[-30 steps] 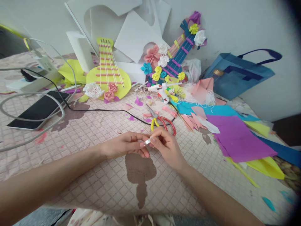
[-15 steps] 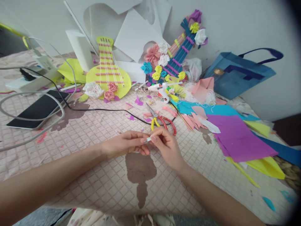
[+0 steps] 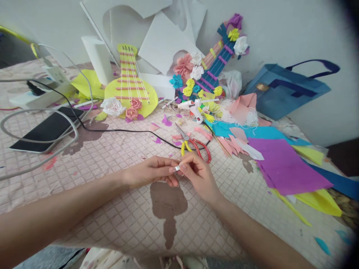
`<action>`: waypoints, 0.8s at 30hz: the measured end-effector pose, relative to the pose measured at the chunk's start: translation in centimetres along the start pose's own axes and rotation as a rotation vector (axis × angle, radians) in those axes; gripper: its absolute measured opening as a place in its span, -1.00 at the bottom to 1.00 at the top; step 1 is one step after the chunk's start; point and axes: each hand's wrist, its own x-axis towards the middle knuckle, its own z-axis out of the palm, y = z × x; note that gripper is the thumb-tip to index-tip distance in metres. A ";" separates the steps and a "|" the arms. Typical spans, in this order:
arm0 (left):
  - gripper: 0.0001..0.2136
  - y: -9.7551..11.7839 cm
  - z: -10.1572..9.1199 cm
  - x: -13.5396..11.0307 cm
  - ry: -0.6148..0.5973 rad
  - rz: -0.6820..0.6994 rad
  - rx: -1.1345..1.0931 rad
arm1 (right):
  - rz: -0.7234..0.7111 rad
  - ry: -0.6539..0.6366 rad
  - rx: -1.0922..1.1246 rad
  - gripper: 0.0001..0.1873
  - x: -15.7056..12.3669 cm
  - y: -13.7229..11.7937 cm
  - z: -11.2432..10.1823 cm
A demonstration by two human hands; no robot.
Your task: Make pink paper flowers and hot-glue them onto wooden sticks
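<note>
My left hand (image 3: 154, 172) and my right hand (image 3: 198, 173) meet above the checked cloth, fingertips nearly touching. Between them they pinch a small white strip (image 3: 176, 169), which looks like rolled or folded paper; most of it is hidden by the fingers. Just beyond my right hand lie scissors (image 3: 193, 144) with red and yellow handles. A white glue gun (image 3: 194, 108) rests farther back, its black cord running left across the table.
At the back stand a yellow paper guitar (image 3: 131, 89) and a blue one (image 3: 215, 71) with paper flowers. Purple paper (image 3: 288, 164) and a blue bag (image 3: 286, 87) are at right. A phone (image 3: 46, 130) and power strip (image 3: 30, 97) lie at left.
Both hands stay in nearly the same place. The white strip has turned slightly between the fingertips and shows a little more. The whole view has shifted slightly.
</note>
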 end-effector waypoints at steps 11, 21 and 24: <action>-0.81 -0.3 -0.2 -0.2 -0.009 -0.005 0.028 | -0.013 0.007 0.013 -0.80 -0.1 -0.2 0.1; -0.80 0.1 -0.2 -0.2 -0.032 0.012 0.046 | -0.072 -0.005 -0.057 -0.83 -0.1 -0.4 0.1; -0.77 0.2 -0.4 -0.3 -0.065 -0.004 -0.033 | -0.077 0.014 -0.080 -0.81 0.0 -0.3 -0.2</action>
